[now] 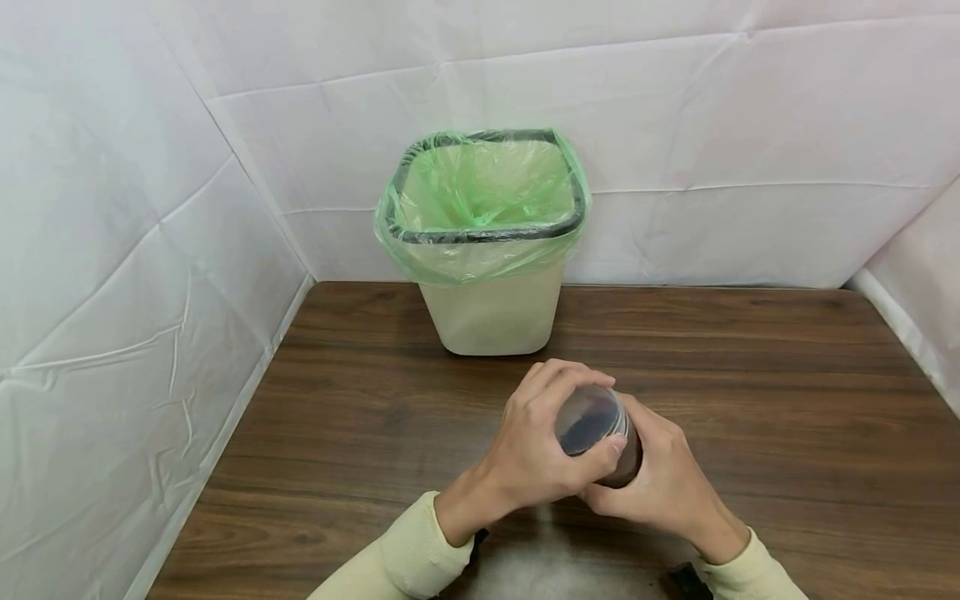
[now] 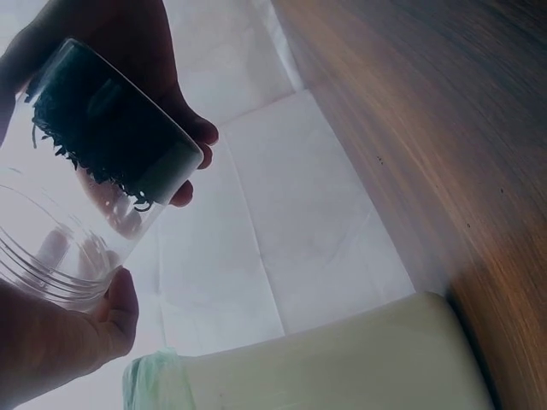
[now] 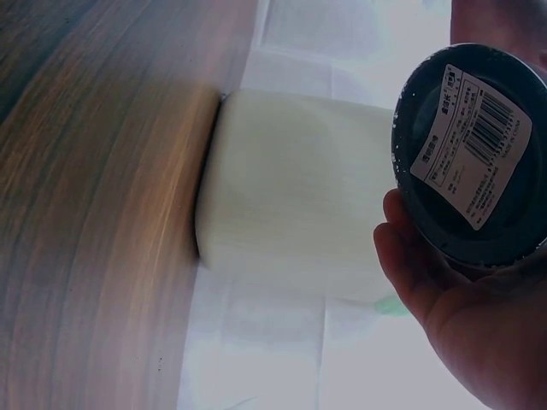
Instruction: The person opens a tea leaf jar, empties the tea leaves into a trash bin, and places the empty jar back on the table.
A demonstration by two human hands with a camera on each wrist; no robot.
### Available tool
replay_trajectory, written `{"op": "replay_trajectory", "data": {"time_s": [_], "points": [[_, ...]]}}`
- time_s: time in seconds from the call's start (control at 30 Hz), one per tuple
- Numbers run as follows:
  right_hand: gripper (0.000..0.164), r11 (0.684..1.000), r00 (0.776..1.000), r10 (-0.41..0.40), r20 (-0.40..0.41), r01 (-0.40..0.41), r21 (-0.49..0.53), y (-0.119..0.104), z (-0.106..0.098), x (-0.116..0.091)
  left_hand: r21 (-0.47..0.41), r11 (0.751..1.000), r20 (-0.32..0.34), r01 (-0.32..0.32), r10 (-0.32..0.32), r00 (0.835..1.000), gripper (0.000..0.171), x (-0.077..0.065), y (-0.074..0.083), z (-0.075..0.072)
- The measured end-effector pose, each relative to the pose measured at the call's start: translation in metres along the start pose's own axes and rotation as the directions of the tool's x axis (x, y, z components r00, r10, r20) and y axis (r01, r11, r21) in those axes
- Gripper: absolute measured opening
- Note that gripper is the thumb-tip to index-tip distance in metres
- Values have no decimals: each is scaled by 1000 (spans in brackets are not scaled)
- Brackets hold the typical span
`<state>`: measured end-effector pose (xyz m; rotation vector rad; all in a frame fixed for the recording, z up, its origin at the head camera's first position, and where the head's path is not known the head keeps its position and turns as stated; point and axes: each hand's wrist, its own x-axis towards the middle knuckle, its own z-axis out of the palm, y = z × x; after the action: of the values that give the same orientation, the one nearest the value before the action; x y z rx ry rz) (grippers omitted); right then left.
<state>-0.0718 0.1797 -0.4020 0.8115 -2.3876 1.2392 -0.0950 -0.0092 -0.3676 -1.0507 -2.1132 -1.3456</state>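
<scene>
Both hands hold a clear jar [image 1: 587,421] part-filled with dark loose shreds that look like tea leaves. My left hand [image 1: 534,442] grips the jar's clear top end, thumb and fingers on opposite sides. Around the lower body curls my right hand [image 1: 670,468]. In the left wrist view the jar [image 2: 115,128] lies tilted, its ridged clear end [image 2: 51,256] by the left thumb and the dark shreds at the far end. The right wrist view shows the jar's round base, with a white barcode label [image 3: 474,145] on it.
Beyond the hands, a cream bin [image 1: 491,317] lined with a green plastic bag [image 1: 480,262] stands at the back of the brown wooden table [image 1: 360,400]. White sheeting [image 1: 750,125] hangs behind it and along both sides.
</scene>
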Motion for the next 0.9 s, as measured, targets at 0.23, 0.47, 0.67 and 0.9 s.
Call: {"op": "replay_trajectory", "data": {"time_s": [0.23, 0.47, 0.67, 0.9], "points": [[79, 1000, 1000, -14, 0, 14, 11, 2, 0, 0, -2, 1000, 3, 3, -3, 1000, 41, 0, 0, 0], [83, 1000, 1000, 25, 0, -25, -1, 3, -2, -1, 11, 1000, 15, 17, -17, 1000, 39, 0, 0, 0], [84, 1000, 1000, 18, -6, -18, 1, 3, -1, -2, 6, 999, 27, 37, -37, 999, 40, 0, 0, -1], [87, 1000, 1000, 6, -5, -6, 5, 4, -1, -2, 2, 999, 19, 35, -35, 999, 41, 0, -2, -1]]}}
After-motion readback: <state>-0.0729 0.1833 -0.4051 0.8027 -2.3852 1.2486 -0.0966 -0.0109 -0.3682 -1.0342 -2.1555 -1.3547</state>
